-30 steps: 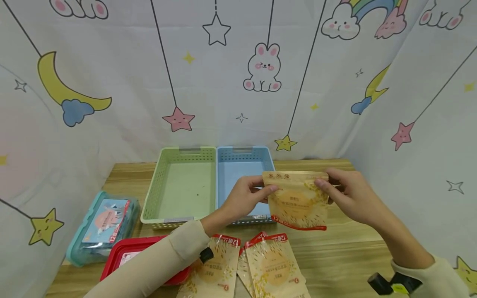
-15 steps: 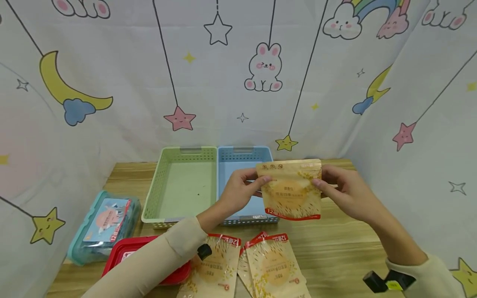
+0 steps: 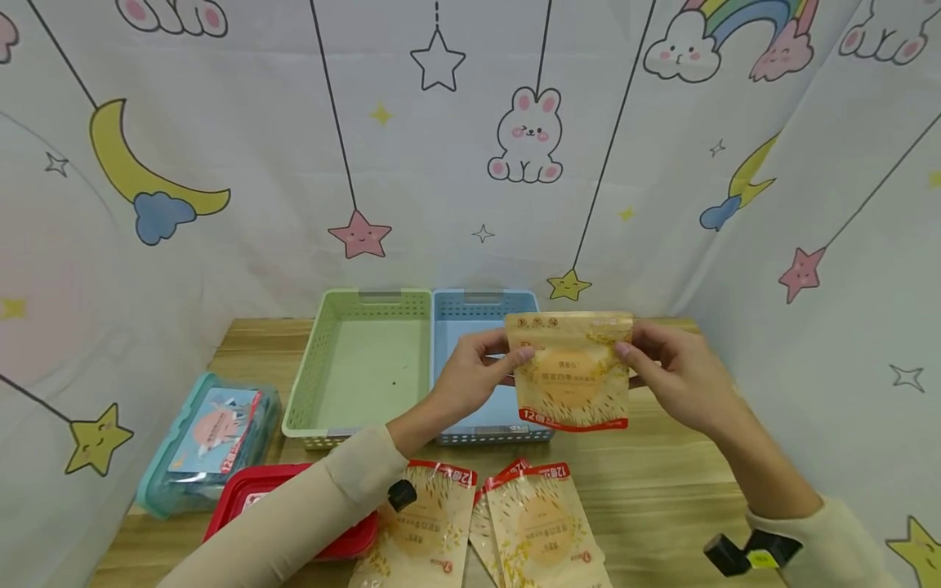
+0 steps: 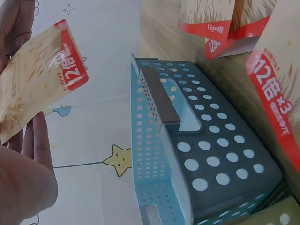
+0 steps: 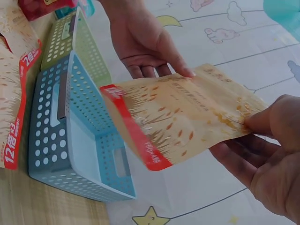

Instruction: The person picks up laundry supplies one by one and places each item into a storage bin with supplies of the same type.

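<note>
A tan pouch [image 3: 572, 371] with a red strip along its lower edge is held upright in the air, over the front right of the blue basket [image 3: 488, 431]. My left hand [image 3: 474, 371] pinches its left edge, thumb in front and fingers behind. At the opposite edge my right hand [image 3: 680, 371] grips it the same way. The right wrist view shows the pouch [image 5: 178, 117] stretched between both hands, its printed face toward the camera. Several similar pouches [image 3: 547, 523] lie on the table below, some overlapping.
Left of the blue basket stands a green basket [image 3: 375, 359]. A teal-lidded box [image 3: 209, 441] and a red-lidded box [image 3: 246, 486], partly hidden by my left sleeve, sit at the left of the wooden table [image 3: 662, 490]. A printed cloth [image 3: 279, 122] hangs behind.
Both hands have raised the pouch slightly and shifted it a little left, mostly in the first half second. It faces the head camera more squarely now.
</note>
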A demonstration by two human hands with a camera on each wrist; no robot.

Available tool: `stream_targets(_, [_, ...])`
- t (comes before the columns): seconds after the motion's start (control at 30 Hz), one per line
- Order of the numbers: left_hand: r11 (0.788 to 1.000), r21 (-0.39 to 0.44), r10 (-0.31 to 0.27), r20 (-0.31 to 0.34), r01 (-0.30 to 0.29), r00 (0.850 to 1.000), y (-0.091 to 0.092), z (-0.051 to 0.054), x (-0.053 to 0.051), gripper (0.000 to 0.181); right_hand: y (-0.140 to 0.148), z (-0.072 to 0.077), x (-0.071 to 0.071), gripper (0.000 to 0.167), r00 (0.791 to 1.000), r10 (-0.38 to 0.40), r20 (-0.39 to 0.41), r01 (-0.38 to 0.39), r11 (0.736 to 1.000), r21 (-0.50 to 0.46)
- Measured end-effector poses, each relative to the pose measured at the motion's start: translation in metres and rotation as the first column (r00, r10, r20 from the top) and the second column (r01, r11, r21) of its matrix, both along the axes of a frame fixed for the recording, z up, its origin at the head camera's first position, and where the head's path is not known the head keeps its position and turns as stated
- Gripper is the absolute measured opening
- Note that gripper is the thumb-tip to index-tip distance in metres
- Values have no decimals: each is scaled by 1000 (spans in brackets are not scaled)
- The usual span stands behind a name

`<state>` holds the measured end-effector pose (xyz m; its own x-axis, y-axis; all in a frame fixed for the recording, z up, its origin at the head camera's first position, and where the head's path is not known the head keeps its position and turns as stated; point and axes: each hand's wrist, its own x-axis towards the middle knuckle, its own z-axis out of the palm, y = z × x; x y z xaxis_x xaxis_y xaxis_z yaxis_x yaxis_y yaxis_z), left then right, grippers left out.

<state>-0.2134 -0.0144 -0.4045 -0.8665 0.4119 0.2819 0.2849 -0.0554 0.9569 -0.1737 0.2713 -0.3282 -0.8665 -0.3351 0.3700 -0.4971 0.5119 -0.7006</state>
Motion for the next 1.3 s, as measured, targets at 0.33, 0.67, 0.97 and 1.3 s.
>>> stream_targets(0.33, [997,-72,40,40,-37,998,-6,3,-7,38,-8,-15,-25,24,991,-12,134,40,977,-210])
stream_targets(0.67, [987,-67,148,1,-147,989,-17,11,-18,34,-20,-19,-44,22,954,101,283,44,885,-464])
stream_targets(0.97, [973,-79,218,-3,-218,976,-27,11,-40,33,-38,-25,-65,23,956,72,285,83,864,-496])
stream_targets(1.3, [937,-170,301,-55,-306,952,-37,7,-67,35,-61,-46,-95,8,961,28,276,153,775,-613])
